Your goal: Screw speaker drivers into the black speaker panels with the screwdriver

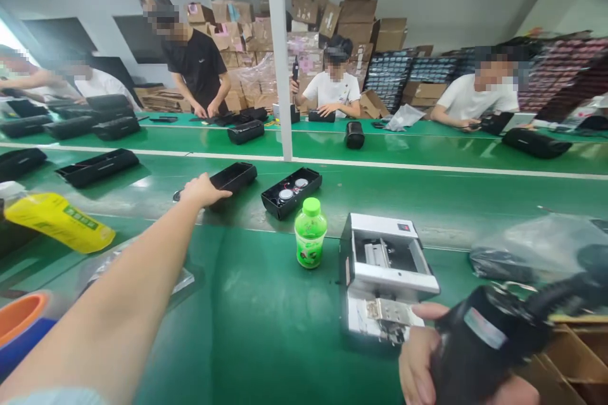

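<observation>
While the left hand [203,192] rests over an open black speaker housing [236,178] at eleven o'clock, its fingertips hidden so I cannot tell whether they grip, a careless pull could knock the housing with two speaker drivers [293,193] at twelve, or topple the green-capped bottle [311,234] nearer; at one, the silver screw feeder [351,266] could be jarred by the black corded power tool [479,342] gripped in the fingers of the right hand [419,357] at two

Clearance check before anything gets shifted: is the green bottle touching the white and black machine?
Apart. The head view shows a plain strip of green tabletop between the green bottle and the white and black machine.
</observation>
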Demonstrator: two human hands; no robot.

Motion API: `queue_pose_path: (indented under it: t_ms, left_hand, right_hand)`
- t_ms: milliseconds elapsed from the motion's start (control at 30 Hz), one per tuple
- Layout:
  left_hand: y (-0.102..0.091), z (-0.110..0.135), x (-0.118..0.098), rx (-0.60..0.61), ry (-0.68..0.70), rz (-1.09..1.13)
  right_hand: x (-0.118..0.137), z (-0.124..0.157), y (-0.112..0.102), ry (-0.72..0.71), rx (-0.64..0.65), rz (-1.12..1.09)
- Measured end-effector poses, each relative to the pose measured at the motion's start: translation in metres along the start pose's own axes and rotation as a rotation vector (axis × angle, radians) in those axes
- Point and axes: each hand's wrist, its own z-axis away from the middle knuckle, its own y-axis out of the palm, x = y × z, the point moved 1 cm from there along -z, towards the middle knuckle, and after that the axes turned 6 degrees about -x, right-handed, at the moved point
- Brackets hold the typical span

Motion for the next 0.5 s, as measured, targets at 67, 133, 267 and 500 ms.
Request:
queue_pose_path:
  t_ms: [67, 133, 267, 500]
  left_hand:
    - [-0.016, 0.003, 0.015, 0.018, 0.026, 0.027]
    - [-0.04, 0.015, 0.039, 0.047, 0.079, 0.084]
    - [-0.097, 0.079, 0.105, 0.14, 0.252, 0.216]
    - [-0.097, 0.276, 0.126, 0.428, 0.636, 0.174]
  right_hand:
    - [0.003, 0.0, 0.007, -0.022, -0.027, -0.021]
    - [0.009, 0.002, 0.01, -0.047, -0.099, 0.012]
    - [0.032, 0.005, 0.011, -0.142, -0.208, 0.099]
    - [0.057, -0.006, -0.002, -0.299, -0.383, 0.346]
